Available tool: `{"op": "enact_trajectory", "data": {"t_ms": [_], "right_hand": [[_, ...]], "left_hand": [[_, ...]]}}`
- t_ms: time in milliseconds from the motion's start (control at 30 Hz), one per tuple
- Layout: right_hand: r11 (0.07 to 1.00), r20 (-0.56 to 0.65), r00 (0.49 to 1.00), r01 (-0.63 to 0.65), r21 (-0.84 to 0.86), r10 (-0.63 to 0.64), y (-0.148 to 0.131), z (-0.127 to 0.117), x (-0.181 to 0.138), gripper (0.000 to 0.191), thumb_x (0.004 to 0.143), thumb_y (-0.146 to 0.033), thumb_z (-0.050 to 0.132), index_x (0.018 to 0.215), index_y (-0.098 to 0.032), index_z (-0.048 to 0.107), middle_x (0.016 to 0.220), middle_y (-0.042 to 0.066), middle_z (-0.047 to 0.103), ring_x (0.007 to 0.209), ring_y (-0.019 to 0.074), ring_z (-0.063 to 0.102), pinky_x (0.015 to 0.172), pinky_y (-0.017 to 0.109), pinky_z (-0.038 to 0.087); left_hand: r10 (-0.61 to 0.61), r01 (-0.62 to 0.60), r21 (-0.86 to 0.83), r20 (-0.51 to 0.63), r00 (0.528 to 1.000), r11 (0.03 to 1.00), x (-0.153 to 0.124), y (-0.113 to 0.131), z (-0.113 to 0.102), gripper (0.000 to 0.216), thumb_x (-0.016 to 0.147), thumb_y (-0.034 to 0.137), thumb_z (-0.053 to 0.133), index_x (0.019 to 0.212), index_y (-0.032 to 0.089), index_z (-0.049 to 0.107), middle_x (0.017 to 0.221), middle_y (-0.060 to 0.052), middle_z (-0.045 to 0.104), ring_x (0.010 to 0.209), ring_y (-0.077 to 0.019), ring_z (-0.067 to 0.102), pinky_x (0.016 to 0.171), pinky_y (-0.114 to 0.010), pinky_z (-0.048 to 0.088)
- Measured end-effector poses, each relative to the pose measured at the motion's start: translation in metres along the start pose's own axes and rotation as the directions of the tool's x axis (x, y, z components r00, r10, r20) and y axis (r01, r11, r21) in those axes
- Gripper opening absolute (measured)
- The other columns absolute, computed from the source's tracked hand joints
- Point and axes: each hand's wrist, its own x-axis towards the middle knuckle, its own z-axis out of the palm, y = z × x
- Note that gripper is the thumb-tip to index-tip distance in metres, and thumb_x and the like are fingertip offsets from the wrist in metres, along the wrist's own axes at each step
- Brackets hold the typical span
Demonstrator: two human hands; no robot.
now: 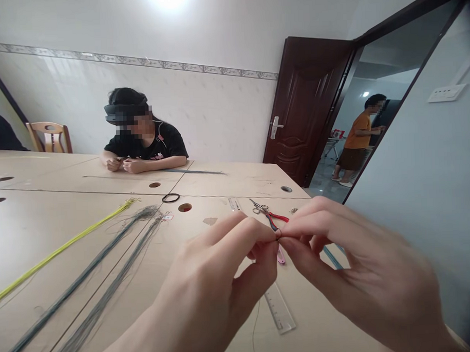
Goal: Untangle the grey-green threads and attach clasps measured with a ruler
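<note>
My left hand (218, 269) and my right hand (345, 254) meet fingertip to fingertip above the beige table (47, 223). Both pinch a tiny dark item (278, 238) between thumb and forefinger; it is too small to name. A thin thread (256, 319) hangs down below my left hand. Under the hands lie a clear plastic ruler (279, 310), red-handled pliers (277, 218), small scissors (258, 207) and a pink tool (281, 255), partly hidden by my fingers.
Long grey wire bundles (103, 273) and a yellow cord (60, 249) run across the table at left. A black ring (171, 197) lies beside a round table hole (184, 207). A person (141, 135) sits opposite. Another person (357, 141) stands beyond the open door (305, 107).
</note>
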Motion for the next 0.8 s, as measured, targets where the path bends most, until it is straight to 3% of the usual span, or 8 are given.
{"op": "enact_trajectory", "data": {"t_ms": [200, 400, 600, 700, 800], "right_hand": [[0.976, -0.022, 0.991, 0.123, -0.180, -0.129, 0.001, 0.001, -0.002, 0.006, 0.085, -0.017, 0.052, 0.086, -0.023, 0.055, 0.073, -0.001, 0.057, 0.058, 0.0096, 0.052, 0.051, 0.022, 0.042], [0.957, -0.041, 0.980, 0.183, -0.224, -0.197, 0.005, 0.003, -0.002, 0.010, 0.082, -0.013, 0.053, 0.088, -0.021, 0.053, 0.075, -0.001, 0.056, 0.060, 0.0089, 0.050, 0.055, 0.023, 0.041], [0.947, -0.099, 0.967, 0.205, -0.248, -0.235, 0.005, 0.003, 0.001, 0.007, 0.080, -0.012, 0.054, 0.081, -0.019, 0.053, 0.073, -0.001, 0.056, 0.059, 0.0088, 0.051, 0.053, 0.022, 0.041], [0.961, -0.116, 0.987, 0.080, -0.264, -0.113, 0.012, 0.001, 0.006, 0.005, 0.082, -0.018, 0.053, 0.078, -0.019, 0.054, 0.073, -0.001, 0.057, 0.057, 0.0086, 0.051, 0.051, 0.021, 0.040], [0.932, 0.049, 0.990, -0.108, -0.347, 0.132, 0.026, 0.002, 0.009, 0.012, 0.085, -0.023, 0.050, 0.075, -0.019, 0.056, 0.071, -0.001, 0.058, 0.053, 0.0078, 0.051, 0.046, 0.020, 0.038]], "left_hand": [[-0.020, 0.020, 0.003, 0.011, 1.000, 1.000, 0.000, 0.002, 0.000, 0.014, 0.086, 0.011, 0.046, 0.078, 0.020, 0.052, 0.071, 0.003, 0.052, 0.062, -0.0085, 0.049, 0.058, -0.021, 0.040], [-0.055, 0.057, -0.076, 0.026, 0.998, 0.995, 0.001, 0.004, 0.001, 0.015, 0.085, 0.010, 0.046, 0.076, 0.020, 0.052, 0.069, 0.004, 0.053, 0.062, -0.0074, 0.050, 0.058, -0.018, 0.041], [-0.143, 0.146, -0.150, 0.032, 0.989, 0.978, 0.003, 0.001, 0.000, 0.014, 0.084, 0.012, 0.049, 0.074, 0.021, 0.052, 0.067, 0.005, 0.054, 0.062, -0.0073, 0.051, 0.048, -0.013, 0.040], [-0.172, 0.172, -0.146, 0.010, 0.985, 0.974, 0.003, -0.001, -0.003, 0.012, 0.085, 0.016, 0.050, 0.075, 0.022, 0.054, 0.068, 0.005, 0.056, 0.064, -0.0083, 0.053, 0.048, -0.013, 0.041], [-0.201, 0.195, -0.150, -0.024, 0.979, 0.969, 0.004, 0.000, -0.008, 0.012, 0.086, 0.017, 0.050, 0.076, 0.022, 0.055, 0.071, 0.004, 0.059, 0.068, -0.0098, 0.058, 0.050, -0.014, 0.045]]}}
